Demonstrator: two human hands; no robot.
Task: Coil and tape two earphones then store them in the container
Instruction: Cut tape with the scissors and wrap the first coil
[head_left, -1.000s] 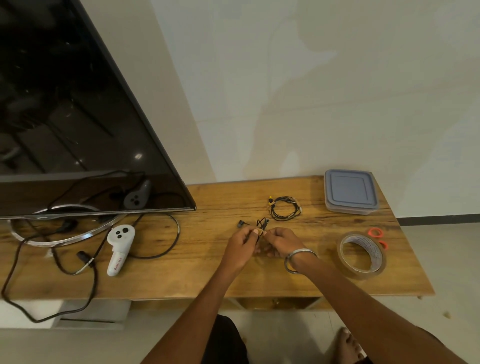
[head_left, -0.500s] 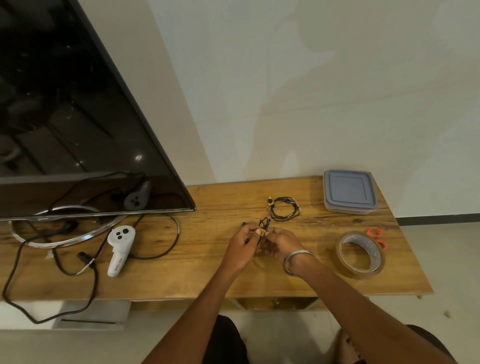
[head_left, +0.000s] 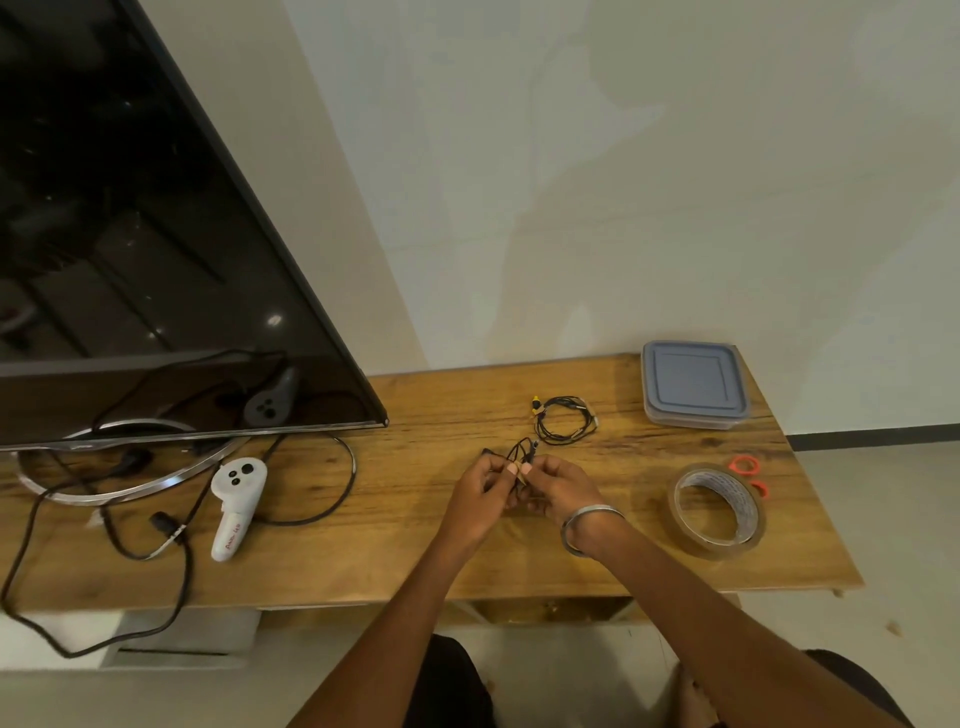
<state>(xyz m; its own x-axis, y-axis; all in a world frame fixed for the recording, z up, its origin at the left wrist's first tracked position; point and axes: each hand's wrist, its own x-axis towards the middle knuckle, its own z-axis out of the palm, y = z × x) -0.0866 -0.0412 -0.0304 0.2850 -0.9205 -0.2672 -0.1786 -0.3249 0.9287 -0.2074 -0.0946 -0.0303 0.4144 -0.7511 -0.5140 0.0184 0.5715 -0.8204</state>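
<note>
Left hand (head_left: 480, 493) and right hand (head_left: 558, 486) pinching small black earphone bundle (head_left: 522, 453) above wooden counter (head_left: 415, 519), coiled black earphone (head_left: 563, 418) beyond, lidded grey container (head_left: 693, 384) far right

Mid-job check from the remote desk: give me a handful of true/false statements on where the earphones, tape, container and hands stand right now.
1. Both hands, left hand and right hand, pinch the black earphone above the table. True.
2. The container has its lid off. False: the grey lid sits on it.
3. A coiled earphone lies on the table, beyond the hands. True.
4. The tape roll is in the right hand. False: it lies on the table, right of that hand.
5. The coiled earphone is inside the container. False: it lies to its left.
</note>
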